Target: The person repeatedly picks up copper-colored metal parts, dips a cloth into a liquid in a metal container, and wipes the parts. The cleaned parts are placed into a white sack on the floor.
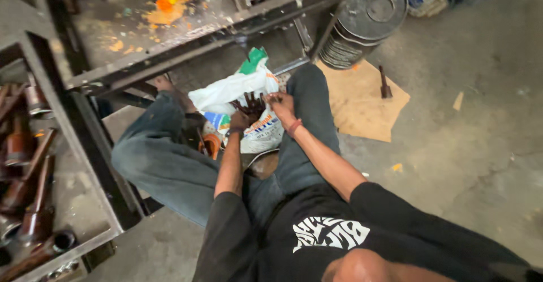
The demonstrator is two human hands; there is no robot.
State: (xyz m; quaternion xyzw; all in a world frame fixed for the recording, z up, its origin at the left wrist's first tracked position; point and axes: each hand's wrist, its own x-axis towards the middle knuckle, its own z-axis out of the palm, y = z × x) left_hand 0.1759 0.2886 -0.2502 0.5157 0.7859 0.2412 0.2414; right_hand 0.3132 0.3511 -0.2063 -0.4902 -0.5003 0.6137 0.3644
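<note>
The left hand (pixel 239 120) and the right hand (pixel 281 104) are both at the mouth of a white sack (pixel 237 89). The fingers curl around dark brown metal bits (pixel 252 104) poking out of it. The sack sits between the person's legs, at 12 o'clock from the chest. At 9 o'clock a metal rack (pixel 85 146) holds rusty brown tubes (pixel 35 191). At 1 o'clock stands a grey drum (pixel 367 19) beside a flat cardboard sheet (pixel 362 104).
</note>
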